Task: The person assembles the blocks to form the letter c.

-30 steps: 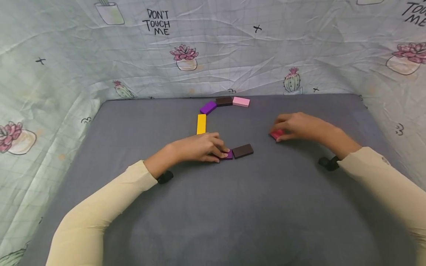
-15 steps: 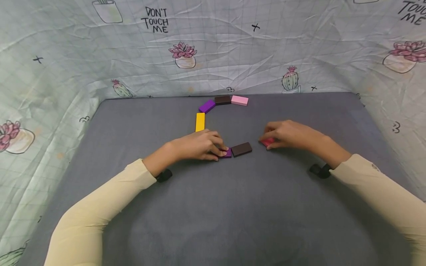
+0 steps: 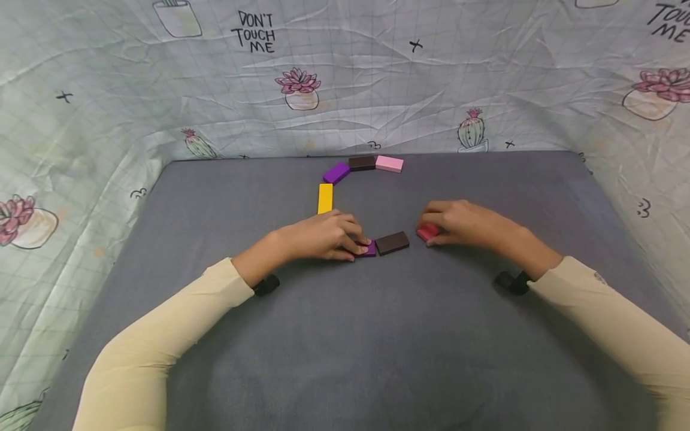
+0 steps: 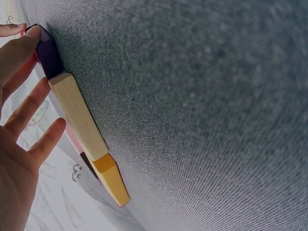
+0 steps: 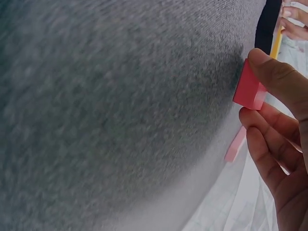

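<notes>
In the head view my left hand (image 3: 329, 235) holds a purple block (image 3: 369, 249), its thumb and fingertips at the block's sides and top. A dark brown block (image 3: 392, 243) lies flat against the purple one's right end. To the right of that, my right hand (image 3: 465, 225) pinches a red block (image 3: 428, 232) between thumb and fingers, a short gap from the brown block. The left wrist view shows a pale wooden block (image 4: 79, 115) between the purple block and a yellow block (image 4: 111, 179); my left hand covers it in the head view.
The line of blocks curves on from the yellow one to another purple block (image 3: 336, 173), another dark brown block (image 3: 362, 163) and a pink block (image 3: 389, 163) near the back edge of the grey table (image 3: 345, 347). Behind rises a printed cloth (image 3: 366, 78).
My right hand has moved left and toward me with the red block, nearer the dark brown block. My left hand stays in place on the purple block.
</notes>
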The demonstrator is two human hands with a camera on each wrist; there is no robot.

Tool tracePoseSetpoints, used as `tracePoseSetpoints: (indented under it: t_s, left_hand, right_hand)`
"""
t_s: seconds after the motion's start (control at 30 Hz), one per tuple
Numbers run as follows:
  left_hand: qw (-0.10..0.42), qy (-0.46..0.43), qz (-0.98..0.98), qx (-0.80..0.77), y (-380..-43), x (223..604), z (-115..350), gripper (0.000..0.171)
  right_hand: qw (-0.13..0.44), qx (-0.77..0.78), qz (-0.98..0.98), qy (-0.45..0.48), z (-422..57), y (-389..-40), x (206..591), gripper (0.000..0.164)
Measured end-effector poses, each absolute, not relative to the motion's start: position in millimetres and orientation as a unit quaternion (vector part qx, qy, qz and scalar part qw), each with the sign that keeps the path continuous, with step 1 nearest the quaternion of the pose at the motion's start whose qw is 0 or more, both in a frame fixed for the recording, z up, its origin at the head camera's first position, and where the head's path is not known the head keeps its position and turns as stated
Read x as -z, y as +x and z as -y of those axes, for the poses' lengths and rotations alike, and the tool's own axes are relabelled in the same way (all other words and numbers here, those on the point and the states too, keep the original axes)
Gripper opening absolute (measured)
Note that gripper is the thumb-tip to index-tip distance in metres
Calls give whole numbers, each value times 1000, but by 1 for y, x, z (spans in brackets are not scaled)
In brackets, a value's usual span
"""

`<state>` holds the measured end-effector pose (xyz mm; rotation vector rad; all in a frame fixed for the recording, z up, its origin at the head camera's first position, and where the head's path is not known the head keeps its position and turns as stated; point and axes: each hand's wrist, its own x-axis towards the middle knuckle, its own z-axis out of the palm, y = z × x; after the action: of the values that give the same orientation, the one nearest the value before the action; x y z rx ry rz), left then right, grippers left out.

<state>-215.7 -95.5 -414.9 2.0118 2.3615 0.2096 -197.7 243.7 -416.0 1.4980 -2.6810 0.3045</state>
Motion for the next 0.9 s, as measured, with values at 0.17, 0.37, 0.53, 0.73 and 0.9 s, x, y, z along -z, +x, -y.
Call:
tracePoseSetpoints:
  t_s: [0.17,0.37,0.53,0.73,0.9]
  left_hand:
    - [23,644,-761,-71,-216,416,95,25]
    - [24,643,-762,-74,-217,417,95,25]
    - [22,644,-762,-72,-218,418,95,24]
    - [21,642,-762,-73,-217,417,95,23]
    - [22,640,-764,-73,-217,416,95,24]
  right_hand:
    - [21,-101,873,476,-238,-197,417,31]
    - [31,-99,875,473,-232,-194,415,29]
    - [34,-101,874,473,-227,-194,415,29]
    - [19,-103,878,467,-223,-196,417,30]
    - [15,-107,880,463,-221,-196,419,31]
